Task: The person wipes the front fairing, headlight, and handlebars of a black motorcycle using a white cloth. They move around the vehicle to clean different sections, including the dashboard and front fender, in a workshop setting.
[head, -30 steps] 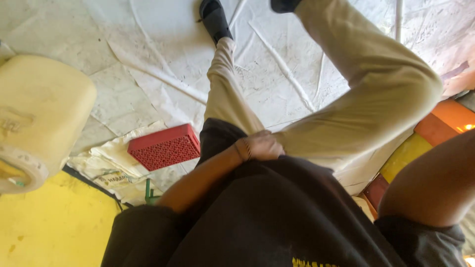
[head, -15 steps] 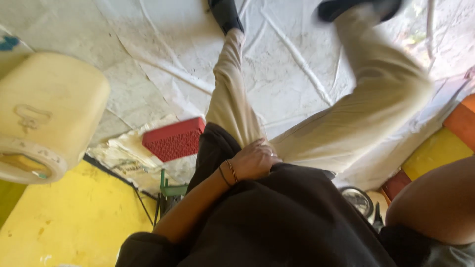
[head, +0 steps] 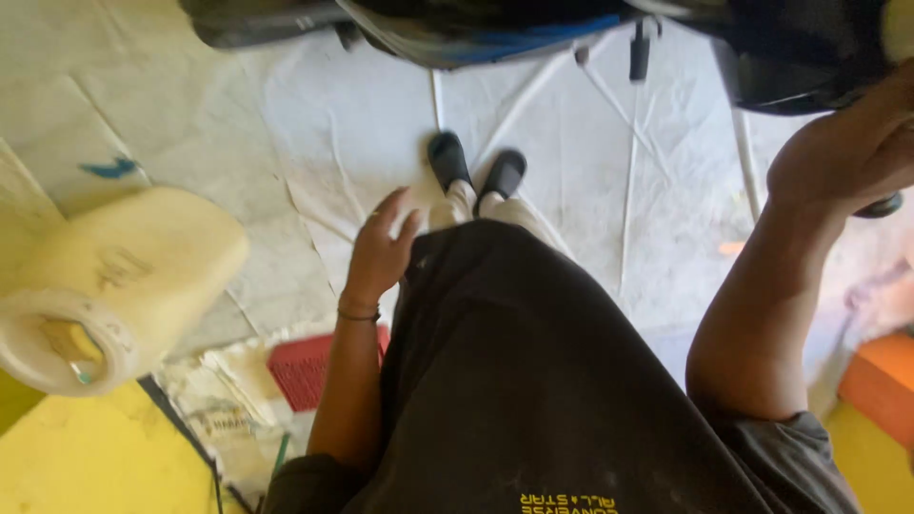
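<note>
Standing, mid-reach: your right hand (head: 852, 152) grips the dark handle (head: 881, 203) far right, left hand (head: 379, 249) hangs open, empty; steady yourself first

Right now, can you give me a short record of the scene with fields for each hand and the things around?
left hand: open, fingers spread, beside the dark shirt, holding nothing
right hand: raised, on a dark object overhead; grip unclear
floor: white sheet
left side: pale yellow jerrycan lying on its side
near left arm: red box
feet: black shoes, close together
</note>
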